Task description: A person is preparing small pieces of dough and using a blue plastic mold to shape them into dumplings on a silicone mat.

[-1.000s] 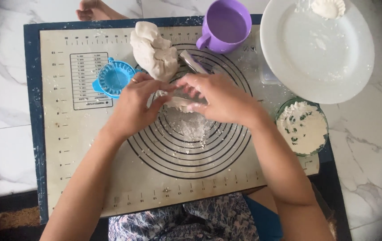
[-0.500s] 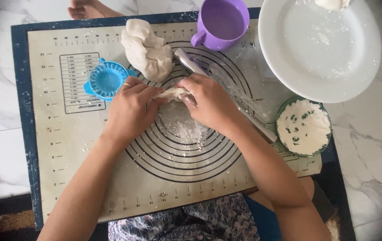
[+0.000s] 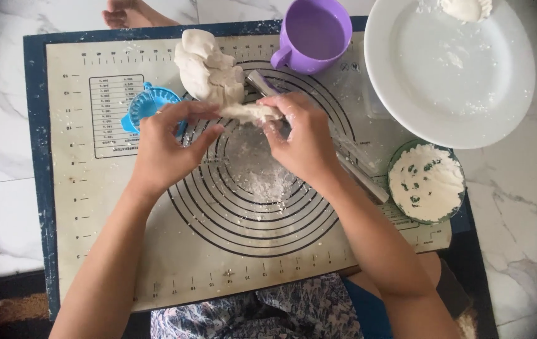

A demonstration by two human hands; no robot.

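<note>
Having lifted off the floured baking mat [image 3: 92,263], the left hand [image 3: 165,147] and right hand [image 3: 303,138] are now pinching and stretching a small dough piece [image 3: 249,113] beside the dough lump [image 3: 209,72].

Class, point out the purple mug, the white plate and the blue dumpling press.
purple mug [image 3: 316,31], head view, inside of cup
white plate [image 3: 431,81], head view, bare middle
blue dumpling press [image 3: 149,103], head view, ribbed top

A purple mug [image 3: 316,31] stands at the far edge of the beige baking mat [image 3: 92,213], with a white plate [image 3: 450,81] to its right. Near the plate sits a small bowl of flour [image 3: 426,182]. A blue dumpling press [image 3: 149,103] lies far left.
</note>
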